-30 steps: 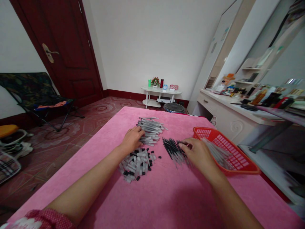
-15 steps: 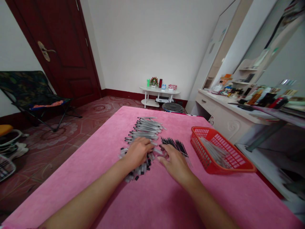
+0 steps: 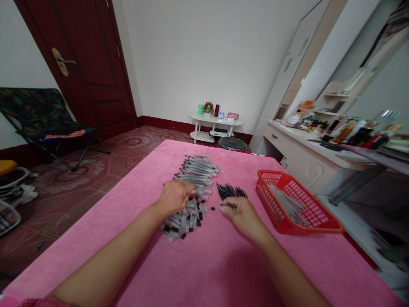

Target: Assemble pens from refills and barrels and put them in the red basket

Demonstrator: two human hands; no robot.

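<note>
Head view: we have pens (image 3: pixel 198 171) lined up; pen caps (image 3: pixel 191 217), refills (image 3: pixel 226 190), clear tubes (image 3: pixel 289 205) seemingly remain; left hand (image 3: pixel 175 197), right hand (image 3: pixel 243 214) curled, grips unclear

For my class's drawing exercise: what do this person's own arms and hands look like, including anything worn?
The left hand and right hand are bare, without gloves or visible jewellery. A reddish-pink sleeve shows at the left arm; the right arm is bare as far as visible.

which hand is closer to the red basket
Right. The right hand is just left of the red basket, by the dark pen refills; the left hand is farther left, by the caps.
</note>
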